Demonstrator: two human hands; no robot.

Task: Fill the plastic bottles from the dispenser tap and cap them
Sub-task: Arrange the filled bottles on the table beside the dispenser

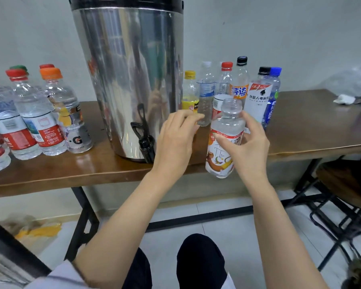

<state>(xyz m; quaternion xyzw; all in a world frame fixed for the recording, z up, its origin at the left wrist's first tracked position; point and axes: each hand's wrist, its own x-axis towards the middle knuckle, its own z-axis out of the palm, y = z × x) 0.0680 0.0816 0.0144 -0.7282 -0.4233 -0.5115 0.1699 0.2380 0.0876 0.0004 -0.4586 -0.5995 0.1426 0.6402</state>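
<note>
Held bottle (221, 157): clear plastic w/ cartoon label, no cap, neck open at top. Sits between the two hands, leaning a bit, its base hanging past the tabletop's front edge. Fill level: can't tell.
R hand (250, 149): gripping the held bottle from its R side, thumb across the label's top, fingers wrapped behind the shoulder.
L hand (177, 138): just L of the held bottle, not touching it. Fingers curled in, thumb and forefinger tips meeting. Whether sth small is pinched there: can't tell.
Tap (146, 143): black, low on the dispenser front, just L of L hand, nothing under it.
Dispenser (125, 69): tall shiny steel drum w/ black top band, standing behind and L of L hand.
Bottle row (257, 97): capped bottles upright beyond both hands, caps yellow, white, red, black, blue.
Bottle group (35, 117): capped clear bottles, well L of L hand, past the dispenser.
Tabletop (304, 126): brown wood, carries all of it.
Tissue (343, 99): crumpled, white, far R of R hand.
Chair (346, 184): dark metal frame, R of and below R hand.
</note>
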